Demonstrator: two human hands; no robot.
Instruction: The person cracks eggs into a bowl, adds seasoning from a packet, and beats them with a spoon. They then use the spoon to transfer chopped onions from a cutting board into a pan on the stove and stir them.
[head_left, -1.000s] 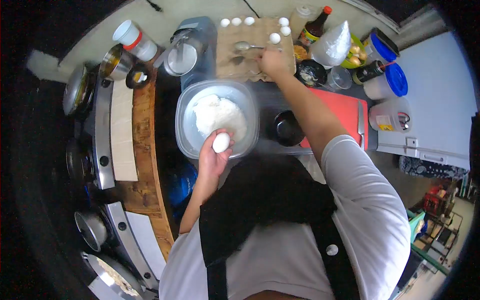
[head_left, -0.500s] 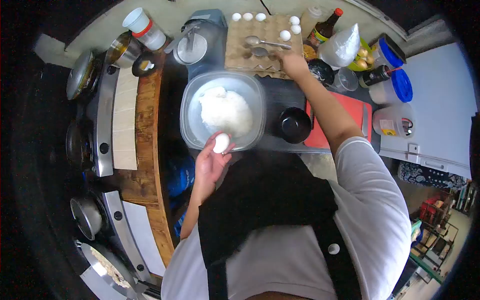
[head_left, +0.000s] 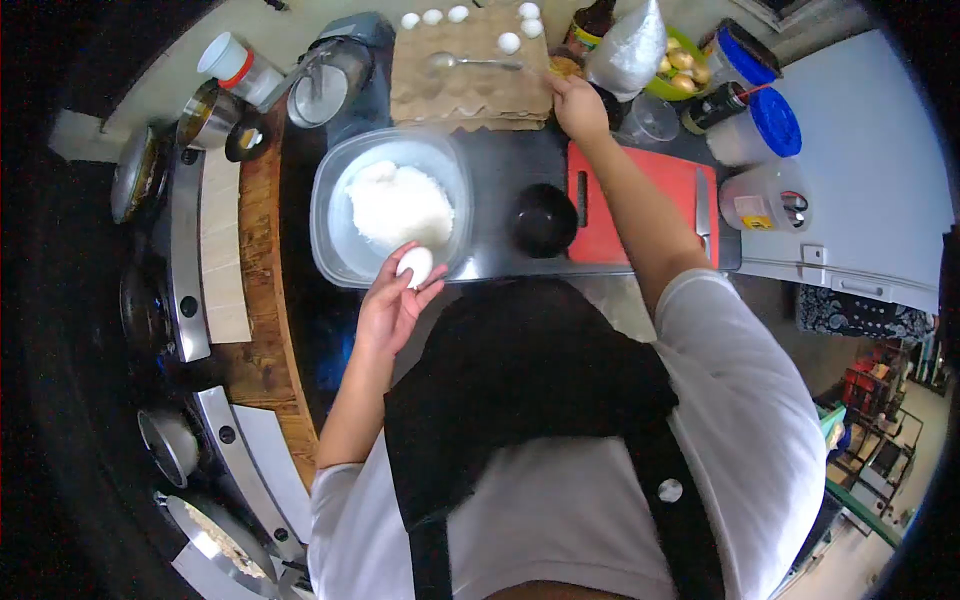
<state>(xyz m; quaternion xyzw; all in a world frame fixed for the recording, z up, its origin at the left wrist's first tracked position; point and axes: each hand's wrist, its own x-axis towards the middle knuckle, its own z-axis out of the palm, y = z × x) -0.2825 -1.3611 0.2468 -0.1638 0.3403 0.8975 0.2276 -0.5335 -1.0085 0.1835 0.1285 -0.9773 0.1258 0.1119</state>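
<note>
Leftward, past the wooden counter (head_left: 265,300), the clear tub (head_left: 324,225) holds a heap of white powder (head_left: 400,205). At the tub's near rim the left hand (head_left: 388,318) grips an egg (head_left: 415,267) between thumb and fingers; the egg's long axis seems to run roughly near to far, and the powder lies just beyond it, so this hand is much the nearer one to the tub. On the far side, the tray (head_left: 470,92) carries six eggs (head_left: 509,43) toward its far corners and a spoon (head_left: 485,63), which lies left to right with its handle pointing toward the right hand (head_left: 580,106). The black bowl (head_left: 545,222) stands between the tub and the red board (head_left: 640,225), apart from both hands. The right hand reaches to the tray's right edge, the spoon lying left and slightly far of its fingers; whether it grasps anything I cannot tell. Its forearm passes over the board, between the bowl and the knife (head_left: 702,205); a silver cone (head_left: 625,55) and a clear cup (head_left: 650,118) crowd its far right side.
</note>
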